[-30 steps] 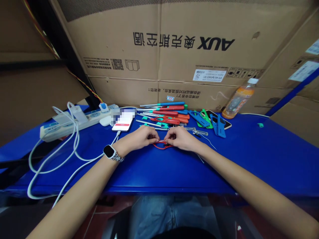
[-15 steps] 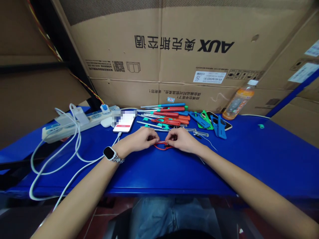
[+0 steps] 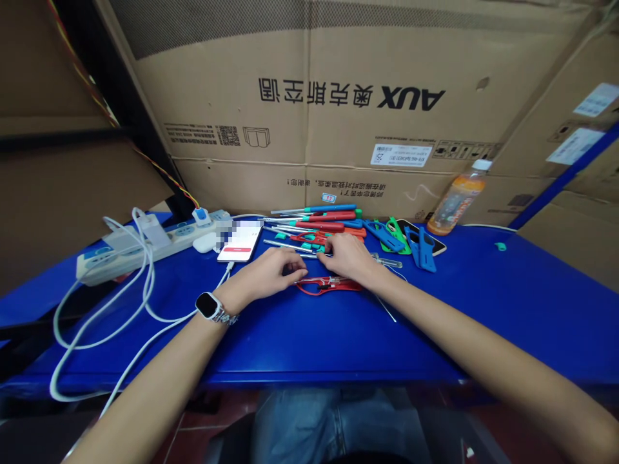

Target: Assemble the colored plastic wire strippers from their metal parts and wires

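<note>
An open red lighter shell (image 3: 338, 285) lies on the blue table, with a thin tube and small dark and metal parts inside it. My left hand (image 3: 278, 270) has its fingers curled and its thumb at the shell's left end, holding it there. Beyond the shell, my right hand (image 3: 349, 258) reaches to the near side of the parts pile, fingers bent down by the metal tubes (image 3: 289, 245) and a teal piece (image 3: 309, 238). What its fingertips hold, if anything, is hidden. Assembled long-neck lighters (image 3: 331, 217) with red and blue handles lie behind.
Blue shell halves (image 3: 420, 248) and a green shell (image 3: 399, 233) lie right of the pile, partly over a dark phone (image 3: 438, 245). An orange drink bottle (image 3: 457, 200) leans against the cardboard. On the left are a lit phone (image 3: 240, 241), a power strip (image 3: 164, 241) and looped white cables (image 3: 149, 283).
My right hand has let go of the red shell and moved up to the tubes and teal pieces. My left hand has stayed at the shell's left end. The view has shifted slightly.
</note>
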Demonstrator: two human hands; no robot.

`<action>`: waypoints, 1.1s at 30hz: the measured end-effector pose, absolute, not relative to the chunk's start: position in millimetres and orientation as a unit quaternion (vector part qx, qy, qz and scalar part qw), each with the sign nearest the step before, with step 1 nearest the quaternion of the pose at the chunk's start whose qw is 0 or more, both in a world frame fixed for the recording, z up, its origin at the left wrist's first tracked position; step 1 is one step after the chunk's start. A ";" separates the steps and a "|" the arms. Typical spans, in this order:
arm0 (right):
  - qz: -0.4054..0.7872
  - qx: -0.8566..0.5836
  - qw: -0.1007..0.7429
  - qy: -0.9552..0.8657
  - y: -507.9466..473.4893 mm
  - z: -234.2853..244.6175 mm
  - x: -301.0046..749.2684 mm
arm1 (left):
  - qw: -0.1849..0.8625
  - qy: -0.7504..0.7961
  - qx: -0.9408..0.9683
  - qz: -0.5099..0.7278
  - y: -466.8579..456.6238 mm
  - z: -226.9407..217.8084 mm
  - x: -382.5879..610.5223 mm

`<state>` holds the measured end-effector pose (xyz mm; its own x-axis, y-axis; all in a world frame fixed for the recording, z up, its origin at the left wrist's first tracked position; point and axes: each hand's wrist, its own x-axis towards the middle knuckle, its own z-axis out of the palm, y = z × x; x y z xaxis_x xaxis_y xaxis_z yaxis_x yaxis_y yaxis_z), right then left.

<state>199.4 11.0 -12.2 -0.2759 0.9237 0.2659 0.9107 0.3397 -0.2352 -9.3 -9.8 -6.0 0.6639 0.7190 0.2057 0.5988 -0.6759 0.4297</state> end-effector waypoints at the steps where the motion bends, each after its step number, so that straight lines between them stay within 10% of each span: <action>1: 0.012 -0.582 0.173 -0.795 11.4 -11.7 197.2 | 0.156 0.368 0.897 0.187 -9.7 -6.3 -9.0; 17: 0.027 -0.607 0.207 -0.767 15.4 -10.9 199.8 | 0.109 0.369 0.897 0.218 -5.9 -12.3 -5.9; 26: 0.435 -0.404 0.329 -0.734 -7.6 -0.2 222.7 | 0.136 0.319 0.879 0.328 -20.3 -3.3 -0.3; 33: 0.515 -0.369 0.328 -0.701 -16.0 -4.0 218.3 | 0.179 0.308 0.864 0.355 -23.7 0.4 -1.2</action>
